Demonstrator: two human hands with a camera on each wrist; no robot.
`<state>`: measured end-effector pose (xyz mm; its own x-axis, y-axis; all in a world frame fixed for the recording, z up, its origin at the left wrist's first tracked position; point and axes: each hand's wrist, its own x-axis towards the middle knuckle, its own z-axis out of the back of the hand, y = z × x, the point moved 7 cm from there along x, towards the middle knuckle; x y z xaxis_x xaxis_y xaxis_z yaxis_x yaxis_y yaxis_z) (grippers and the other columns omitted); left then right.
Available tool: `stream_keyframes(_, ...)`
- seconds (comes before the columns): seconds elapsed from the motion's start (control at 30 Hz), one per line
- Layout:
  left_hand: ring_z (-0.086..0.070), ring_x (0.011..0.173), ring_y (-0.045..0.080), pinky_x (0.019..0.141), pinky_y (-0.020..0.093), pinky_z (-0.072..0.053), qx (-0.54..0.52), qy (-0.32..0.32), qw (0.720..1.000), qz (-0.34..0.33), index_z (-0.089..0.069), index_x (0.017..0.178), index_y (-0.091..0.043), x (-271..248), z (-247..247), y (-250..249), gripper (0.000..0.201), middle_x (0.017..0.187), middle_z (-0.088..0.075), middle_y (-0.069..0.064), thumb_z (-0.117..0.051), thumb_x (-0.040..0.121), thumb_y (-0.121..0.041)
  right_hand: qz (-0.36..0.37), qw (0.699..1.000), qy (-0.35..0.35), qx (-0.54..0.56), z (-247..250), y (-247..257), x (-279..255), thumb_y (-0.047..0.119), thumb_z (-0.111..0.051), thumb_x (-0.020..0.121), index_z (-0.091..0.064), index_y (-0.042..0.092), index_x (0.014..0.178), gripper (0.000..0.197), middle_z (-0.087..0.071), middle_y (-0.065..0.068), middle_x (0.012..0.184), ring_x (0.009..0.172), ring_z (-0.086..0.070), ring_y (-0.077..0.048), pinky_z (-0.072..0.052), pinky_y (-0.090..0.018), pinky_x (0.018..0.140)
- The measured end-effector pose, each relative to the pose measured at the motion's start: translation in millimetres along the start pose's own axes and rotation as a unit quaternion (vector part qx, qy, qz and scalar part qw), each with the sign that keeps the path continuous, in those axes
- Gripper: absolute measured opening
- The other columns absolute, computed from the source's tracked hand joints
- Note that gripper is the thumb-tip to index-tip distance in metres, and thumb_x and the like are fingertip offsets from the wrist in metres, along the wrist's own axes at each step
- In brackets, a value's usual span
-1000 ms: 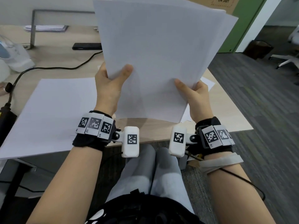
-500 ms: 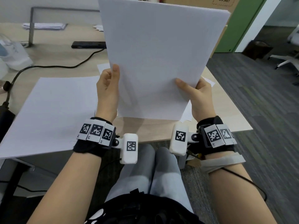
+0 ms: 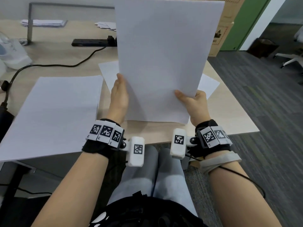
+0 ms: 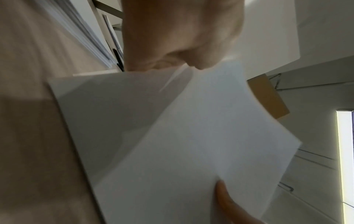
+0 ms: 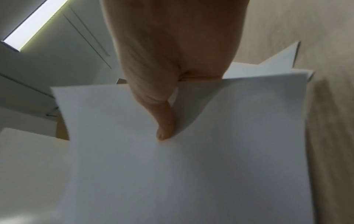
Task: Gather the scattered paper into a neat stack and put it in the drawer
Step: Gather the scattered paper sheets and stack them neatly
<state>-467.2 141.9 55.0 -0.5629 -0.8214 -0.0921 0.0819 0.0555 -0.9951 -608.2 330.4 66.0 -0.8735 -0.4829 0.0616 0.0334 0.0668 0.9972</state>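
I hold a stack of white paper [image 3: 164, 63] upright over the desk [image 3: 229, 115], its bottom edge close to the desktop. My right hand [image 3: 191, 100] grips the stack's lower right corner, thumb on the front and fingers behind; the right wrist view shows that thumb [image 5: 166, 121] pressed on the paper stack [image 5: 191, 166]. My left hand [image 3: 120, 94] lies flat with straight fingers against the stack's left edge. A large white sheet [image 3: 54, 112] lies on the desk to the left. More loose sheets [image 3: 108, 71] lie under and behind the stack. No drawer is in view.
A black power strip [image 3: 91, 42] and its cable [image 3: 57, 65] lie at the back of the desk. A white appliance [image 3: 11, 53] sits far left, a metal frame [image 3: 30, 22] and more papers [image 3: 44, 22] behind. Cardboard boxes [image 3: 227, 22] stand at the back right.
The fanned sheets have come together into one even stack, which has dropped toward the desk. My left hand has let go of its thumb grip and now lies flat on the left edge.
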Motion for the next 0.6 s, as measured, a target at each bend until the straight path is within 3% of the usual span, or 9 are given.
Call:
stream_keyframes(0.13, -0.034, 0.137, 0.021, 0.106, 0.032, -0.031, 0.109, -0.015, 0.993, 0.031, -0.032, 0.146, -0.016, 24, 8, 16, 0.052, 0.151, -0.031, 0.002, -0.033, 0.100, -0.041, -0.032, 0.999, -0.022, -0.008, 8, -10, 11, 0.000, -0.064, 0.087, -0.067, 0.004, 0.084, 0.005, -0.067, -0.010, 0.086, 0.078, -0.064, -0.023, -0.055, -0.036, 0.077)
stream_keyframes(0.2, -0.038, 0.130, 0.024, 0.107, 0.036, -0.033, 0.177, -0.017, 0.982, 0.058, -0.030, 0.144, -0.014, 34, 13, 29, 0.063, 0.145, -0.036, 0.004, -0.047, 0.091, -0.041, -0.060, 0.997, -0.038, -0.010, 14, -18, 16, 0.000, -0.063, 0.087, -0.067, -0.001, 0.091, 0.005, -0.067, -0.010, 0.087, 0.079, -0.064, -0.024, -0.055, -0.037, 0.079)
stream_keyframes(0.27, -0.031, 0.135, 0.027, 0.112, 0.041, -0.027, 0.243, -0.014, 0.965, 0.097, -0.023, 0.146, -0.011, 42, 17, 44, 0.084, 0.148, -0.032, 0.008, -0.056, 0.079, -0.049, -0.088, 0.995, -0.052, -0.020, 20, -28, 22, -0.001, -0.063, 0.087, -0.066, -0.004, 0.098, 0.012, -0.066, -0.008, 0.085, 0.075, -0.063, -0.023, -0.055, -0.033, 0.075)
stream_keyframes(0.37, -0.012, 0.142, 0.029, 0.114, 0.044, -0.016, 0.393, -0.034, 0.910, 0.127, -0.017, 0.145, -0.005, 44, 21, 51, 0.086, 0.153, -0.017, 0.012, -0.059, 0.085, -0.050, -0.119, 0.989, -0.066, -0.053, 26, -39, 32, -0.002, -0.063, 0.086, -0.065, -0.002, 0.097, 0.011, -0.064, -0.005, 0.078, 0.069, -0.059, -0.021, -0.051, -0.028, 0.068)
stream_keyframes(0.5, -0.018, 0.139, 0.030, 0.109, 0.045, -0.021, 0.406, -0.070, 0.903, 0.121, -0.022, 0.141, -0.003, 47, 17, 42, 0.094, 0.149, -0.025, 0.013, -0.072, 0.075, -0.048, -0.160, 0.978, -0.078, -0.109, 32, -57, 42, -0.001, -0.064, 0.085, -0.064, 0.000, 0.092, 0.007, -0.060, -0.006, 0.075, 0.076, -0.055, -0.022, -0.044, -0.026, 0.062)
stream_keyframes(0.6, -0.020, 0.138, 0.031, 0.107, 0.047, -0.022, 0.401, -0.083, 0.904, 0.126, -0.024, 0.140, -0.003, 54, 15, 38, 0.095, 0.147, -0.028, 0.014, -0.078, 0.071, -0.041, -0.177, 0.974, -0.076, -0.119, 33, -63, 46, 0.000, -0.065, 0.085, -0.065, -0.008, 0.101, 0.018, -0.061, -0.011, 0.088, 0.073, -0.055, -0.020, -0.042, -0.021, 0.058)
